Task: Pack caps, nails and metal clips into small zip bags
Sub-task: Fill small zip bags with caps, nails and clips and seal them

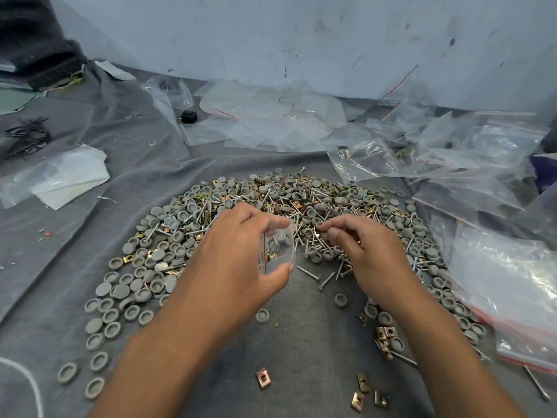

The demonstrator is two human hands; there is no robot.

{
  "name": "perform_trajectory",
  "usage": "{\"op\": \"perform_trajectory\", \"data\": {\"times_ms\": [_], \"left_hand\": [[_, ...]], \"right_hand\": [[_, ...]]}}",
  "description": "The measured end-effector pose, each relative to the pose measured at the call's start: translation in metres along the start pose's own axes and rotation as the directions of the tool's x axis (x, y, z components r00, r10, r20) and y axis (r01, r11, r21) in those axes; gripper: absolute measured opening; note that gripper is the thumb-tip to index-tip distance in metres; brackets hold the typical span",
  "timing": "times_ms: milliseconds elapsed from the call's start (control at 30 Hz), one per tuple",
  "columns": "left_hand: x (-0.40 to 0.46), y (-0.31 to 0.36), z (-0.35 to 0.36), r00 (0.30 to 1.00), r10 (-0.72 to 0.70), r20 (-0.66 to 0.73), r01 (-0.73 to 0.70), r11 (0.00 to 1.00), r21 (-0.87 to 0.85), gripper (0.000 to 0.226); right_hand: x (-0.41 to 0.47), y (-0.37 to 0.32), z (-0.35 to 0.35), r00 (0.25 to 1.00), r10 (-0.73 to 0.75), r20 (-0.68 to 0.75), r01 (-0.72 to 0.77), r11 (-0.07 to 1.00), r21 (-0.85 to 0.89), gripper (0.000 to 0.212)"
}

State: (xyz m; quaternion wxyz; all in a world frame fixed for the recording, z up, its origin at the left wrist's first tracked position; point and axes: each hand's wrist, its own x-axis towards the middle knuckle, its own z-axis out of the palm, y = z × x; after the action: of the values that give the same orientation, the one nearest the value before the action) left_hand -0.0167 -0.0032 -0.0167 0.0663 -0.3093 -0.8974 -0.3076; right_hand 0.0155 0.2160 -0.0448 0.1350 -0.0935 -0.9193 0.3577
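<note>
**Feeding a nail into the held-open zip bag**

Head view: the left hand [241, 254] grips a small clear zip bag [277, 248], fingers curled over its upper edge and thumb under the lower one, so the mouth is bowed open toward the right hand. A few grey caps already show through the plastic, between the fingertips and the thumb. The bag's long axis runs roughly up and down in the picture, its red seal line lying just inside the left fingers. The right hand [358, 245] pinches what looks like a nail [319, 229] between thumb and forefinger, just beyond the bag's mouth. Its exact direction is hard to tell, but its shaft seems to lie across, toward the bag. Both hands hover over the mixed pile of caps, nails and brass-coloured clips [271, 200] on the grey cloth [301, 342].

To do this well, I would keep the mouth spread wide, lead the nail in lengthwise rather than crosswise, and avoid pricking the plastic.
</note>
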Motion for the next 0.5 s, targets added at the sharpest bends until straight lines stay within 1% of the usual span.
{"op": "perform_trajectory", "data": {"times_ms": [33, 67, 133, 200, 267, 367, 433, 500], "left_hand": [[0.000, 0.000, 0.000, 1.000, 0.001, 0.001, -0.001, 1.000, 0.002, 0.054], [0.000, 0.000, 0.000, 1.000, 0.002, 0.002, -0.002, 1.000, 0.002, 0.054], [0.000, 0.000, 0.001, 1.000, 0.005, 0.000, -0.005, 1.000, 0.003, 0.054], [0.000, 0.000, 0.002, 1.000, 0.008, -0.003, -0.008, 1.000, 0.004, 0.054], [0.000, 0.001, 0.003, 1.000, 0.010, -0.001, -0.010, 1.000, 0.005, 0.053], [0.001, 0.000, 0.005, 1.000, 0.016, -0.002, -0.016, 1.000, 0.003, 0.050], [0.001, 0.000, 0.005, 1.000, 0.015, -0.008, -0.015, 1.000, -0.005, 0.048], [0.002, -0.001, 0.005, 1.000, 0.016, -0.019, -0.016, 1.000, -0.011, 0.042]], "right_hand": [[-0.001, -0.002, -0.002, 1.000, 0.022, 0.010, -0.023, 0.996, 0.082, 0.016], [-0.001, -0.004, -0.002, 0.998, 0.050, 0.023, -0.054, 0.978, 0.200, 0.016], [-0.004, -0.010, -0.003, 0.991, 0.109, 0.077, -0.132, 0.884, 0.449, 0.018], [-0.006, -0.017, -0.002, 0.983, 0.109, 0.147, -0.175, 0.791, 0.585, 0.019], [-0.008, -0.022, 0.000, 0.981, 0.053, 0.189, -0.163, 0.755, 0.635, 0.020], [-0.012, -0.031, 0.004, 0.979, -0.024, 0.203, -0.124, 0.722, 0.681, 0.023], [-0.015, -0.035, 0.006, 0.981, -0.065, 0.184, -0.085, 0.703, 0.706, 0.027], [-0.018, -0.038, 0.008, 0.984, -0.100, 0.149, -0.032, 0.720, 0.693, 0.027]]}}
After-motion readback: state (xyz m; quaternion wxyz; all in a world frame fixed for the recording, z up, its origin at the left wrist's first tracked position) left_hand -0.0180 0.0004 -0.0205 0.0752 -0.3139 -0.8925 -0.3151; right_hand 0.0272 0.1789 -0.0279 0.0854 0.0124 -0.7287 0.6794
